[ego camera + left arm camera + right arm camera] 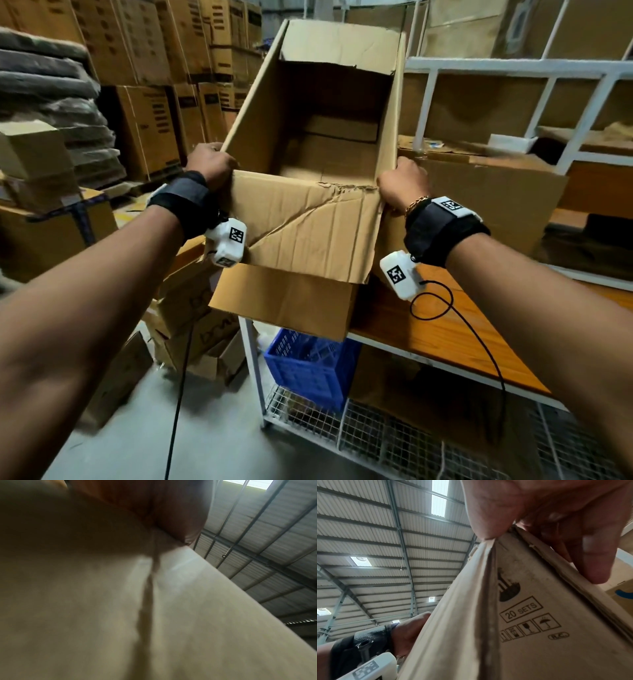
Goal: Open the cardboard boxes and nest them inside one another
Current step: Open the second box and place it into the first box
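Note:
A large brown cardboard box [308, 222] is held in front of me, its open mouth tipped toward me and its flaps spread. A smaller cardboard box [329, 150] lies deep inside it. My left hand [212, 164] grips the box's left rim at the near corner. My right hand [404, 188] grips the right rim, thumb and fingers [597, 566] pinching the cardboard edge beside the printed "20 SETS" panel [520, 612]. The left wrist view shows blurred cardboard [120, 601] close up under the left hand [171, 511].
A white metal rack [428, 99] with a wooden shelf [428, 329] stands at right, with another open cardboard box [486, 192] on it. A blue crate [308, 366] sits below. Stacked cartons [150, 130] fill the left and back.

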